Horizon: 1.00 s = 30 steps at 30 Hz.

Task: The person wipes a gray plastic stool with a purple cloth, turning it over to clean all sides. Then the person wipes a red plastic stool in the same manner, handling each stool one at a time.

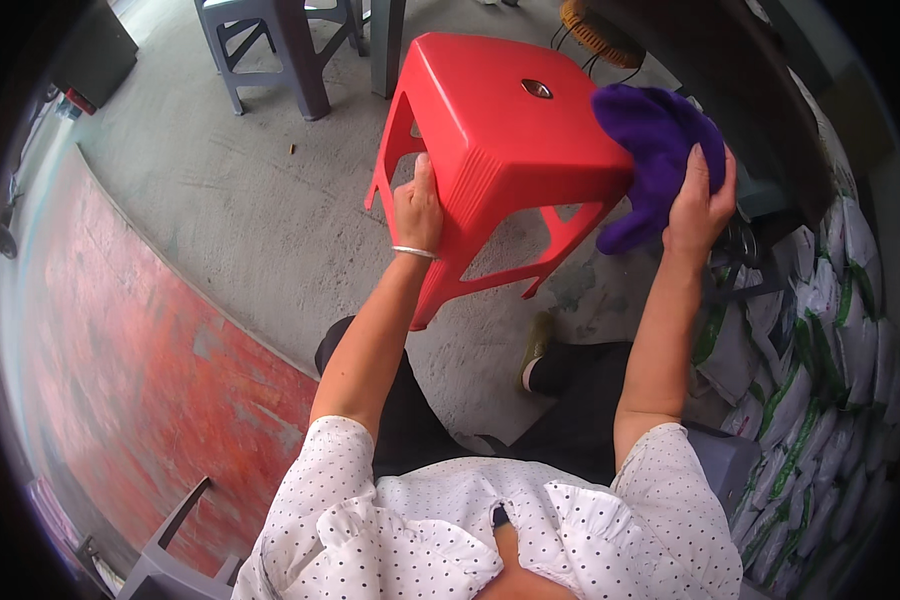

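A red plastic stool [525, 112] stands tilted before me, its flat seat facing up with a small oval emblem on it. My left hand [418, 210] grips the stool's near left leg, thumb pointing up along its edge. At the right, a purple cloth [656, 150] hangs bunched in my right hand [699, 199], and its left part touches the right edge of the seat. The fingers behind the cloth are partly hidden. Whether all the stool's legs meet the floor, I cannot tell.
Grey plastic stools [277, 60] stand on the concrete floor [232, 180] at the upper left. Stacked white and green sacks [795, 405] line the right side. A worn red surface [165, 360] spreads at the left, with a grey plastic chair [169, 562] at the lower left.
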Each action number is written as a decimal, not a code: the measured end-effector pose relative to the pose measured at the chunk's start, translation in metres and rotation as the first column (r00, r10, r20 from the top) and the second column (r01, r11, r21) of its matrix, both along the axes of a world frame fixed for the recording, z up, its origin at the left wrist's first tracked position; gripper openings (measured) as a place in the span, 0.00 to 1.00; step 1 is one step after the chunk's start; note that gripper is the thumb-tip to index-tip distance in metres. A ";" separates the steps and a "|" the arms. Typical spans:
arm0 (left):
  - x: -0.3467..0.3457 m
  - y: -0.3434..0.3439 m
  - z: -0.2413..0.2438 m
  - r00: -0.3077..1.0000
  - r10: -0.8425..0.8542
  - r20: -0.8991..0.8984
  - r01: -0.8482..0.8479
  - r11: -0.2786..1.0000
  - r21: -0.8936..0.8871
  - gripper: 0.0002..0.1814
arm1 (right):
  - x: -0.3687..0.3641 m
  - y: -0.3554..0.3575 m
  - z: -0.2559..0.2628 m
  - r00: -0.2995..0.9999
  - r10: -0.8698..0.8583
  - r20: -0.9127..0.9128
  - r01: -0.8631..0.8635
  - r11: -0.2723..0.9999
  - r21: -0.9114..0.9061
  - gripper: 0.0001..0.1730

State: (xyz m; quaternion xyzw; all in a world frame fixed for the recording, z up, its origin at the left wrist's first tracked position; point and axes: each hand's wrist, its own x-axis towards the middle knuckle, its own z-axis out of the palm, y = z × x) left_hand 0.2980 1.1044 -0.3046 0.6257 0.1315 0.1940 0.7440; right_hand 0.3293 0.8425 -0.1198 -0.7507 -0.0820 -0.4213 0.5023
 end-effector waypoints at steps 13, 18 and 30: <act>0.083 0.058 0.027 0.989 0.025 -0.147 -0.092 0.880 -0.466 0.43 | -0.025 0.159 -0.106 0.927 0.204 -0.313 -0.346 0.787 -0.511 0.16; 0.102 0.076 0.009 0.976 0.090 -0.199 -0.166 0.899 -0.405 0.43 | -0.066 0.094 -0.154 0.875 0.338 -0.347 -0.484 0.594 -0.642 0.11; 0.090 0.065 0.020 0.979 0.105 -0.174 -0.168 0.899 -0.404 0.43 | 0.016 0.089 -0.049 0.856 0.481 -0.190 -0.514 0.830 -0.215 0.16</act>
